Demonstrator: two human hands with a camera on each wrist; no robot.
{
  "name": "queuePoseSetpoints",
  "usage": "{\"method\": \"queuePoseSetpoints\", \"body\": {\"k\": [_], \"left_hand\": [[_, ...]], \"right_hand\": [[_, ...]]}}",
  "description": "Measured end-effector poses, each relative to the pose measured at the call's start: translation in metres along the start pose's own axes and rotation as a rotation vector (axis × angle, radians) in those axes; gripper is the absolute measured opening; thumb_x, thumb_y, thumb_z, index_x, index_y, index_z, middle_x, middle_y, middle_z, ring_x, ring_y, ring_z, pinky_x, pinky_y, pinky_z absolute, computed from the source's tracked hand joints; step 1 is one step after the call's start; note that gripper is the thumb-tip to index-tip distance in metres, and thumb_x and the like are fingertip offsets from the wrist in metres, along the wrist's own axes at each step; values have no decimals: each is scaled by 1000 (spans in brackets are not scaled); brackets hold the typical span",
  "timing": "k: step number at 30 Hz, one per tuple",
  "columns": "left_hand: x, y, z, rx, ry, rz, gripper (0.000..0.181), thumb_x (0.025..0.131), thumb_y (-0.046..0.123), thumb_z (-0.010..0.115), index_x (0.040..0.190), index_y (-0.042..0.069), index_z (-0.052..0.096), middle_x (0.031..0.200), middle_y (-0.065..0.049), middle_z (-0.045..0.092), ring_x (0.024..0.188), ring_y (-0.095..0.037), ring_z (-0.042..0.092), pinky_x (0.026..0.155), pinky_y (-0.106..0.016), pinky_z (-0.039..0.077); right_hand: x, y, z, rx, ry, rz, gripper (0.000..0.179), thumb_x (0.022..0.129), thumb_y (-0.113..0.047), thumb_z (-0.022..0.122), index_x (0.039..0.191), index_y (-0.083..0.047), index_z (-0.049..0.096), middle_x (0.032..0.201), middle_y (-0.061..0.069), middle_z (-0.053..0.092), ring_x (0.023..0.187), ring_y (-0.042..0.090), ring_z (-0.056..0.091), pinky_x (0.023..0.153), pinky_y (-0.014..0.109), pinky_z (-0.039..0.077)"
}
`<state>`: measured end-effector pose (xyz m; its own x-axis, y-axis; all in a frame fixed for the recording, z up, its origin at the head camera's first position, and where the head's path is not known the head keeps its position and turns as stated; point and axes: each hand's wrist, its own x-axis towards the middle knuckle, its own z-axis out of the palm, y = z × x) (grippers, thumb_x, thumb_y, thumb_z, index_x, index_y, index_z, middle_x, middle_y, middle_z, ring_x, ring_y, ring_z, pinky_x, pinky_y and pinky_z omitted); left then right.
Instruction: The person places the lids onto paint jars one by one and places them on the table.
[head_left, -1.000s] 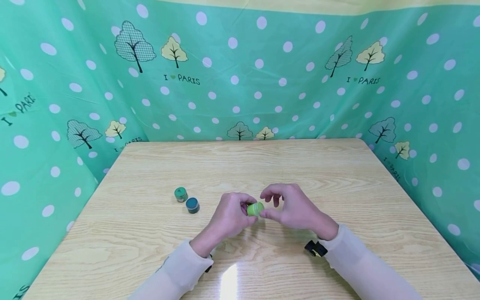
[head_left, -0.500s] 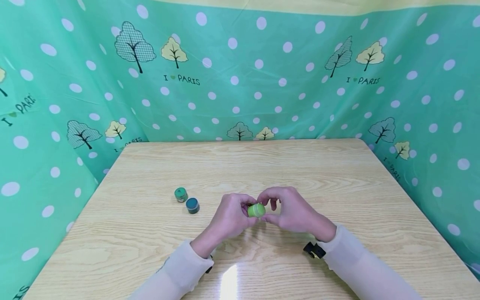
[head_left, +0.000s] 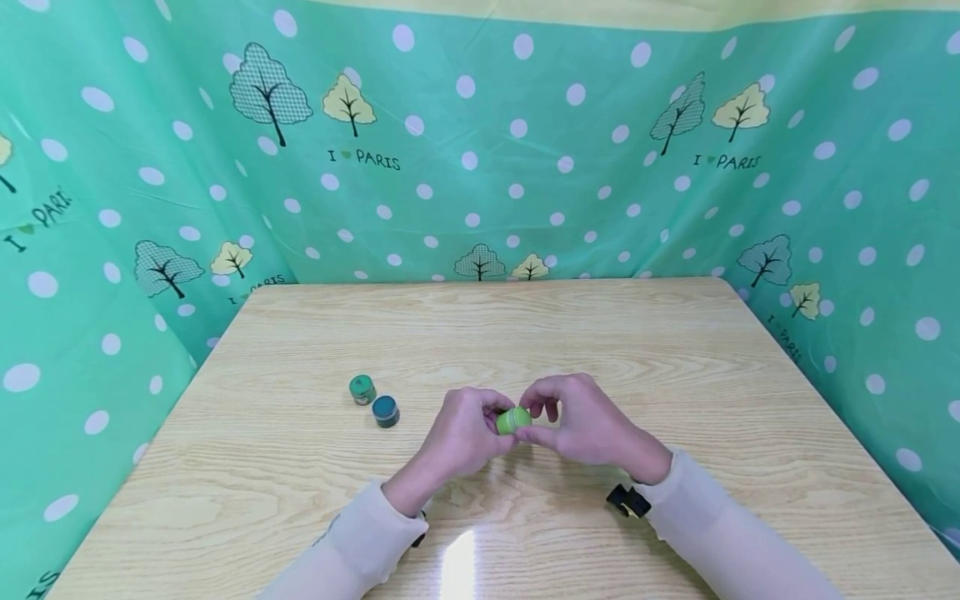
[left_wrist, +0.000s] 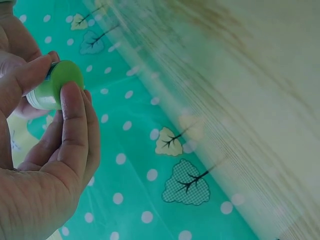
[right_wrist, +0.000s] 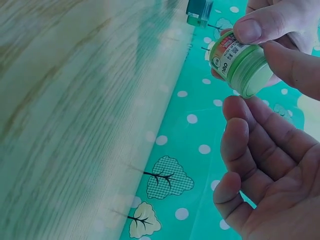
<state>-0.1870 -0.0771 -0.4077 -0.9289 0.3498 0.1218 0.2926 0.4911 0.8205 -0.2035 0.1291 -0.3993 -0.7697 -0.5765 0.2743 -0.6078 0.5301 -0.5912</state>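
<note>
My left hand grips a small light-green paint jar above the table, tilted sideways with one end toward the right hand. In the right wrist view, the printed label shows on its side, and its ridged, pale end points at the right hand. My right hand has its thumb against that end, with curled fingertips right at the opposite edge. In the left wrist view, left fingers and thumb wrap the green body; the right hand is partly hidden behind it.
Two more paint jars, a green one and a dark teal-blue one, stand close together on the wooden table, left of the hands. A green dotted curtain hangs around the table's back and sides.
The right hand has come in from slightly apart to the jar's end, and its thumb and fingers shift around it. The jar's tilt changes a little; the left hand stays almost still.
</note>
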Motion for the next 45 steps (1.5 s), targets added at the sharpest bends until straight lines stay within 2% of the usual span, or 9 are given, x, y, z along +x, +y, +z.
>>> {"method": "queuePoseSetpoints", "body": {"k": [7,15,18,21,25,29,33,37,45], "left_hand": [[0,0,0,-4,-6,1,23,78,0,85,99,0,76,86,-4,73,72,-10,65,64,-20,56],[0,-1,0,2,-13,0,24,78,-1,84,100,0,76,85,-3,73,71,-8,64,63,-20,56],[-1,0,0,-9,-16,-1,22,78,-1,84,99,0,76,84,-3,73,71,-8,65,63,-20,56],[-1,1,0,-22,-13,3,23,78,1,86,98,0,76,85,-5,74,71,-9,66,64,-20,57],[-1,2,-1,-27,-8,6,26,77,4,89,99,0,76,88,-7,75,73,-10,67,65,-20,57],[-1,2,-1,-33,-11,3,26,77,3,89,99,0,76,88,-7,75,73,-10,67,66,-20,57],[-1,2,-1,-41,-19,2,25,77,0,87,99,0,76,89,-7,75,74,-11,68,66,-20,57],[-1,2,0,-44,-22,-4,25,77,-3,86,100,-1,76,89,-7,75,74,-11,68,66,-20,57],[-1,2,1,-37,-12,-4,23,78,3,88,98,1,77,86,-4,74,71,-8,66,64,-20,57]], "right_hand": [[1,1,1,-24,4,37,20,84,-35,86,82,-21,72,72,-14,60,61,9,52,55,24,46],[0,1,1,-33,1,51,24,86,-37,85,78,-20,69,71,-13,59,58,8,51,53,24,47],[0,1,0,-31,0,58,24,85,-38,85,84,-18,71,74,-11,62,61,9,53,55,24,48],[-1,1,-2,-16,-5,52,30,82,-38,87,96,-15,74,82,-8,66,68,13,57,60,27,50],[-1,1,-5,0,-17,18,39,77,-27,92,110,-13,74,96,-7,71,79,19,62,69,36,54],[0,2,-5,5,-32,-27,38,77,-18,91,111,-15,75,100,-12,72,82,19,63,71,41,54],[0,3,-2,10,-35,-46,32,78,-14,90,106,-18,76,95,-15,71,79,16,61,69,40,53],[0,3,-1,6,-25,-41,28,78,-13,90,101,-20,76,91,-17,70,76,14,59,67,33,50],[0,3,1,-3,-16,-40,21,81,-17,89,97,-19,76,85,-17,68,72,15,59,65,26,48]]}}
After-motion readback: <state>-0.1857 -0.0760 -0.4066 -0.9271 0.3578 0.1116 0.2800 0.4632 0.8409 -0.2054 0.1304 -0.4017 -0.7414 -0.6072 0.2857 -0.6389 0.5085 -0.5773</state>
